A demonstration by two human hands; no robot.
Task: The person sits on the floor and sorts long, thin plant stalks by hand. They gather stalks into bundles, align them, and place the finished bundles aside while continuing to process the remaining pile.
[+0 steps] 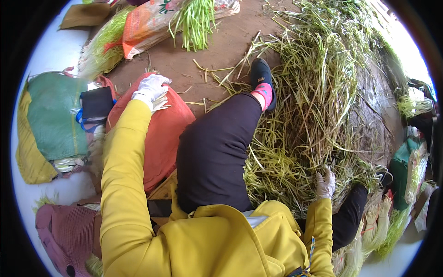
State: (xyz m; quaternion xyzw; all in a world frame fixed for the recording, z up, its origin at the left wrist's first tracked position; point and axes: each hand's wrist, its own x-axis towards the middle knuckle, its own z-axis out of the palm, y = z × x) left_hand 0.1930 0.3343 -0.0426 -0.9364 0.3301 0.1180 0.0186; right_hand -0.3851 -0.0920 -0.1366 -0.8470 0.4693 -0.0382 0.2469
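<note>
My left hand (151,88), in a white glove, is closed around several short pale stalks (161,103) over a red sack (164,128) to the left of my legs. Gloved too, my right hand (326,182) lies at the near edge of a heap of loose green and yellowed leafy stalks (308,104). Its fingers are apart, and no held thing can be made out. The heap spreads along the right side of my outstretched leg, beside a dark shoe (262,74).
At upper left, green stalks (195,26) lie across an orange-and-white woven sack (145,26). A green sack (57,114) stands far left, near a person in a purple garment (65,232). Tied bundles of pale stalks (377,221) lie at lower right.
</note>
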